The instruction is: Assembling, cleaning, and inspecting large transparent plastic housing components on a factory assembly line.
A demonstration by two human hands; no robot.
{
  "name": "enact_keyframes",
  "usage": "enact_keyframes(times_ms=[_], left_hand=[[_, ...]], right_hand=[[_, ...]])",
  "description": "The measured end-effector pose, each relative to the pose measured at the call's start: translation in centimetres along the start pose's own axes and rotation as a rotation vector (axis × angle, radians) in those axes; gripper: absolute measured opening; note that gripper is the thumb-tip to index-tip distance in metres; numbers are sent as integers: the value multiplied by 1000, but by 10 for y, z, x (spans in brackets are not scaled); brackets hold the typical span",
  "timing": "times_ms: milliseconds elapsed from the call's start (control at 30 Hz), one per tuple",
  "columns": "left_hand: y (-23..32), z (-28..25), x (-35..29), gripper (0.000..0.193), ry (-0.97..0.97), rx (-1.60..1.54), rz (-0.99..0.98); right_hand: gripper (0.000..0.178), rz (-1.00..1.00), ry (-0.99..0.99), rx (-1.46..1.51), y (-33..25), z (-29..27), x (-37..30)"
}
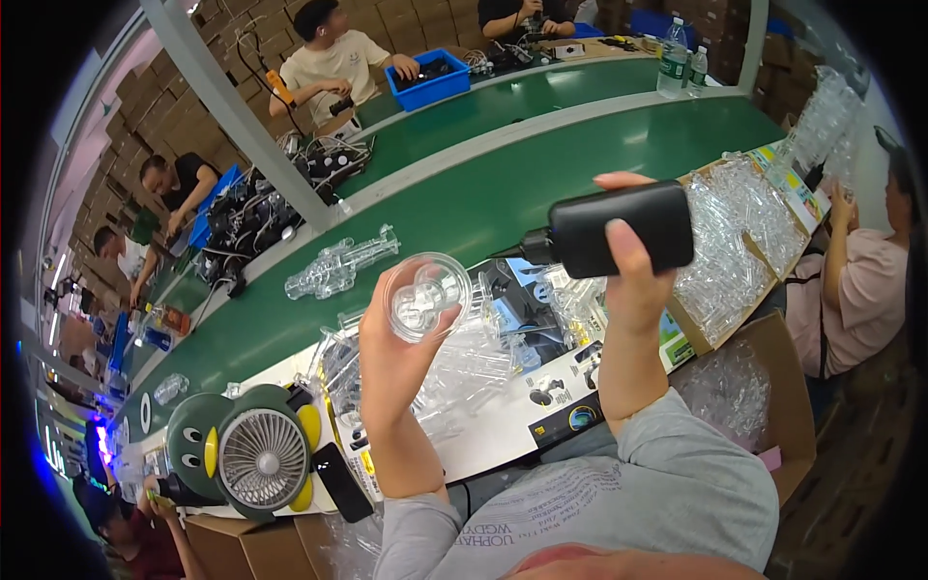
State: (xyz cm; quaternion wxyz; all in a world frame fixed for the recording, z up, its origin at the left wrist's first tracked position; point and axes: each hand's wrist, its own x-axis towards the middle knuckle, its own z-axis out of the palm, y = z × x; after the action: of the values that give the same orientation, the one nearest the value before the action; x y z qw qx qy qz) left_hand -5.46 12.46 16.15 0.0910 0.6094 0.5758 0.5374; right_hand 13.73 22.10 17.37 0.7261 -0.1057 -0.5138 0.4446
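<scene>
I'm holding a clear round plastic part (428, 298) in my left grip (387, 360), black squeeze bottle (590, 227) in my right grip (634, 278), apparently lining up its nozzle (530, 247), needing steady aim next.

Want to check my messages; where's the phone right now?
In the head view, the phone lies at lower left, just right of the green fan and left of the person's left forearm.

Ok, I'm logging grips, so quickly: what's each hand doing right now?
Left hand: closed, holding a clear round plastic piece.
Right hand: closed, holding a black bottle.
</scene>
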Motion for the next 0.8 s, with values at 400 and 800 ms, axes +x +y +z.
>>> enact_keyframes(times_ms=[400, 800], left_hand=[[1, 6, -3, 48, 76, -38, 7], [1, 5, -3, 48, 85, -9, 5]], right_hand=[[32, 50, -133, 103, -14, 11, -21], [30, 61, -134, 136, -13, 14, -21]])
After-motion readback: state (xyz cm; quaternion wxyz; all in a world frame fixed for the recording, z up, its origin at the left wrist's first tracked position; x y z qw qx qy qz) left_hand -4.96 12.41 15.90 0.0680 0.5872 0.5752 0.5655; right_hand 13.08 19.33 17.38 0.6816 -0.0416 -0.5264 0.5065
